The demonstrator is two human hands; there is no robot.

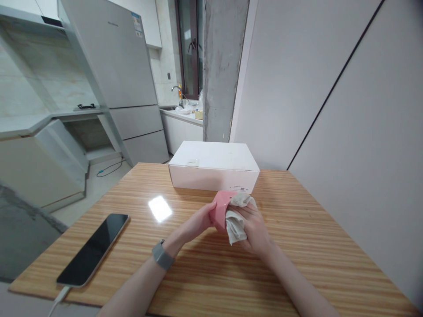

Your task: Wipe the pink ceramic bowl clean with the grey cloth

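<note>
A pink, faceted, cup-like container is tilted on its side above the table, its opening turned toward the right. My left hand grips it from the left, with the thumb on its outer wall. A crumpled, light grey cloth is bunched in my right hand and pressed at the container's opening. The right fingertips are hidden by the cloth and the rim, so how deep they reach inside cannot be told. A grey band circles my left wrist.
Behind the container, a closed white cardboard box stands on the wood-grain table. A black phone with a white cable lies at the left edge. A white wall rises on the right; a fridge stands back left.
</note>
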